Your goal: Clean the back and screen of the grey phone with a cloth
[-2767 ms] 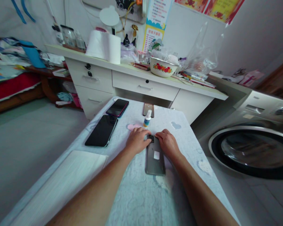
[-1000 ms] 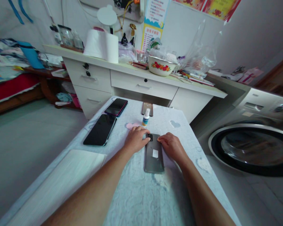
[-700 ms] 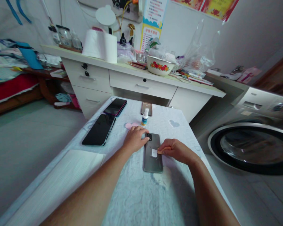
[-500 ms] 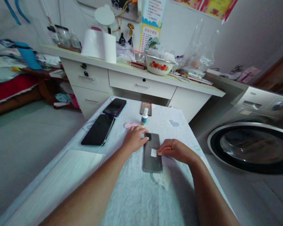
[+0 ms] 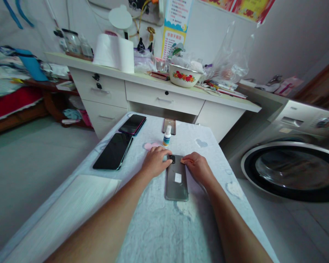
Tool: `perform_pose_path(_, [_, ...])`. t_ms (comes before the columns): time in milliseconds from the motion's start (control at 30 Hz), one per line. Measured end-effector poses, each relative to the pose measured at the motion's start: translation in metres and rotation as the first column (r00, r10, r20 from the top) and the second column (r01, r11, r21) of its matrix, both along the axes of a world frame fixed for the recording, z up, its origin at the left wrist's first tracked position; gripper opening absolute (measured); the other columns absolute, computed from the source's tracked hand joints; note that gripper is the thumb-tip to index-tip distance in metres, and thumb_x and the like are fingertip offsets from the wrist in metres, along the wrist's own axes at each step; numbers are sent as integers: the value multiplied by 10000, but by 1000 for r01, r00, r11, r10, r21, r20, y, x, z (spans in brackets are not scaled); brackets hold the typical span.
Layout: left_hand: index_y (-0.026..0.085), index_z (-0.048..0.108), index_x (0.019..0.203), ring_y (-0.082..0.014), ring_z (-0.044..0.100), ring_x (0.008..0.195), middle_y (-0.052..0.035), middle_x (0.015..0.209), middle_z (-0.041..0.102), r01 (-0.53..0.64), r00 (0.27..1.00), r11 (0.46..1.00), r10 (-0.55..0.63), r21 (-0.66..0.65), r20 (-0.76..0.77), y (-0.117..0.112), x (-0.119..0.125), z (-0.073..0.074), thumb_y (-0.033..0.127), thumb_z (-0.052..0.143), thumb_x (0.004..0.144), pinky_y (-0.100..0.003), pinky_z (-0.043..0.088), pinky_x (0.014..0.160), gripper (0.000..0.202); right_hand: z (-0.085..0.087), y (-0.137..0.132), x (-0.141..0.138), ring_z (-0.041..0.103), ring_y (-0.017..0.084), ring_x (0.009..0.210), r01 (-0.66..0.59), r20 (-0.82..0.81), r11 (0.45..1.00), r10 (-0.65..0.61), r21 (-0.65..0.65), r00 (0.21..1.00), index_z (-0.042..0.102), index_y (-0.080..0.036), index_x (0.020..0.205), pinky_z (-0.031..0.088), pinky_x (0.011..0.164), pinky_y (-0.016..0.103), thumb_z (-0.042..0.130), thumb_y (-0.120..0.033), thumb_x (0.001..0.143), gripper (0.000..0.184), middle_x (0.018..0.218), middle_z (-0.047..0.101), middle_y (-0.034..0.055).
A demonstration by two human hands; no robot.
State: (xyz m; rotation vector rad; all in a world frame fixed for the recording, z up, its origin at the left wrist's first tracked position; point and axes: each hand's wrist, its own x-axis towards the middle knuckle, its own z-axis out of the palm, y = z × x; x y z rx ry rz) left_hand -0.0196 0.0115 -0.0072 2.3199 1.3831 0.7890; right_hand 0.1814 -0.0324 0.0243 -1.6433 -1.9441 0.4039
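Observation:
A grey phone (image 5: 176,188) lies back-up on the cloth-covered table, with a white label on its back and a dark camera block at its top left. My left hand (image 5: 156,160) grips its upper left corner, thumb by the camera. At the upper right edge, my right hand (image 5: 197,167) pinches a small orange cloth-like piece (image 5: 182,160) against the phone; most of that piece is hidden by the fingers. Just beyond my left hand stands a small white spray bottle (image 5: 167,136) with a blue and yellow label.
Two dark phones, a nearer one (image 5: 113,151) and a farther one (image 5: 132,124), lie at the table's left. A brownish phone case (image 5: 169,126) lies at the far edge. Beyond stands a white desk (image 5: 164,91) bearing a flowered bowl (image 5: 184,77); a washing machine (image 5: 298,120) is at right.
My right hand has slid the orange piece away from me along the phone's right edge, from beside the label to near the top corner. The left hand keeps its hold.

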Motion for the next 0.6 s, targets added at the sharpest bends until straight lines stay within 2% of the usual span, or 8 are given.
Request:
perform_pose_path(267, [268, 668, 1051, -236, 516, 1075, -34, 1089, 628, 1, 1000, 1000, -1, 6, -14, 0, 0, -1, 345, 633, 793, -391, 385, 979, 272, -3, 7, -22, 602, 149, 869, 54, 196, 997, -64, 58, 979, 723, -202, 946, 415, 791, 221, 511, -170, 913, 217, 926, 622, 48])
perform_pose_path(433, [263, 671, 1053, -240, 517, 1068, -42, 1087, 627, 2, 1000, 1000, -2, 26, -18, 0, 0, -2, 351, 629, 801, -393, 392, 966, 271, -1, 6, -28, 600, 147, 864, 16, 253, 999, -27, 44, 967, 719, -214, 967, 408, 776, 215, 505, -189, 928, 218, 928, 607, 43])
perform_pose_path(600, [259, 670, 1053, -235, 517, 1077, -42, 1088, 627, 11, 1000, 1000, -11, 28, -9, 0, 0, -2, 348, 617, 813, -387, 390, 969, 261, 9, 1, -30, 595, 137, 858, -59, 265, 998, 59, -9, 962, 726, -209, 947, 401, 761, 208, 512, -152, 917, 224, 904, 605, 42])
